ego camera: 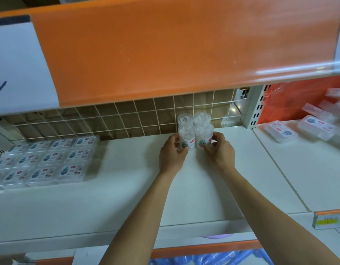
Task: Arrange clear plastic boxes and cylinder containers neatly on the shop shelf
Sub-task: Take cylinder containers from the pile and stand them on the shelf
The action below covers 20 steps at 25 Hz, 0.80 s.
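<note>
Several clear cylinder containers stand in a tight square cluster at the back of the white shelf (127,169). My left hand (172,153) grips the front left cylinder (186,133). My right hand (220,151) grips the front right cylinder (203,132). Two more cylinders (193,118) stand right behind them, against the wire grid. Clear plastic boxes (44,159) with printed labels lie flat in neat rows on the shelf's left side.
A wire grid (127,119) backs the shelf. An orange shelf front (146,50) overhangs close above. On the neighbouring shelf to the right, loose clear boxes (284,131) lie in disorder. A yellow price tag (328,222) sits on the front rail. Blue packs (213,260) show below.
</note>
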Each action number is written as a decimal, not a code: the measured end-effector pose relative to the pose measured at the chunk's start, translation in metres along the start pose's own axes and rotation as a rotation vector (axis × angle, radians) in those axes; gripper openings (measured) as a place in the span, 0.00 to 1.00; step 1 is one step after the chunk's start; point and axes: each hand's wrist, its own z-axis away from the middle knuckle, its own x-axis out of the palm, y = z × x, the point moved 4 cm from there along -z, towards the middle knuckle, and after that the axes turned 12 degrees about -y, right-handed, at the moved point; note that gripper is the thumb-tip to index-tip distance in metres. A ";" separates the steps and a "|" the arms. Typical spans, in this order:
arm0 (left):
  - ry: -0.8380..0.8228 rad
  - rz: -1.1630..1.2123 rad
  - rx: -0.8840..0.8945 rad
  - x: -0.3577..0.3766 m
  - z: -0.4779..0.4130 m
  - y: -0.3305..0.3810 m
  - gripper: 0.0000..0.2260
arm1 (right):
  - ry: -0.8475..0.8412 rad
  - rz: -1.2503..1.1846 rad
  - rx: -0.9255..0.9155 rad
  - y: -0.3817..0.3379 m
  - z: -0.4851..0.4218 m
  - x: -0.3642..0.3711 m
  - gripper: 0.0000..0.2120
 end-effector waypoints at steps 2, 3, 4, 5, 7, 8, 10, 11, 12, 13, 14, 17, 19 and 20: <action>0.004 -0.007 0.005 0.000 0.000 0.000 0.19 | 0.002 -0.003 -0.001 0.000 0.000 0.000 0.20; 0.006 -0.011 0.008 0.000 0.000 -0.001 0.19 | 0.003 -0.003 -0.005 0.000 -0.001 0.000 0.20; 0.008 -0.016 0.011 0.001 -0.001 -0.001 0.19 | 0.004 -0.002 -0.009 0.000 -0.001 0.000 0.20; 0.008 -0.019 0.012 0.001 -0.001 -0.002 0.19 | 0.002 0.003 -0.013 0.000 -0.001 0.000 0.20; 0.006 -0.021 0.012 0.002 -0.001 -0.003 0.19 | -0.001 0.024 -0.026 0.000 -0.001 0.001 0.20; 0.007 -0.021 0.010 0.002 -0.001 -0.003 0.19 | -0.002 0.033 -0.034 0.000 -0.001 0.001 0.20; 0.008 -0.027 0.004 0.003 -0.001 -0.004 0.19 | -0.006 0.036 -0.034 0.001 -0.001 0.001 0.20; 0.008 -0.029 -0.001 0.003 -0.001 -0.004 0.19 | -0.007 0.034 -0.027 0.001 -0.001 0.001 0.20; 0.009 -0.030 -0.003 0.003 -0.001 -0.004 0.19 | -0.007 0.034 -0.019 0.001 -0.001 0.000 0.20; 0.011 -0.032 -0.005 0.003 -0.001 -0.004 0.19 | -0.007 0.039 -0.012 0.000 -0.001 0.000 0.21; 0.013 -0.034 -0.006 0.003 -0.001 -0.004 0.19 | -0.009 0.043 -0.006 0.000 -0.001 0.000 0.21; 0.015 -0.036 -0.009 0.003 0.001 -0.003 0.19 | -0.018 0.056 -0.014 0.000 0.000 0.000 0.21; 0.017 -0.050 -0.010 0.002 0.002 -0.002 0.18 | -0.015 0.058 -0.026 0.000 0.001 0.000 0.21; 0.018 -0.057 -0.009 0.002 0.002 -0.002 0.18 | -0.008 0.056 -0.031 0.001 0.001 0.000 0.21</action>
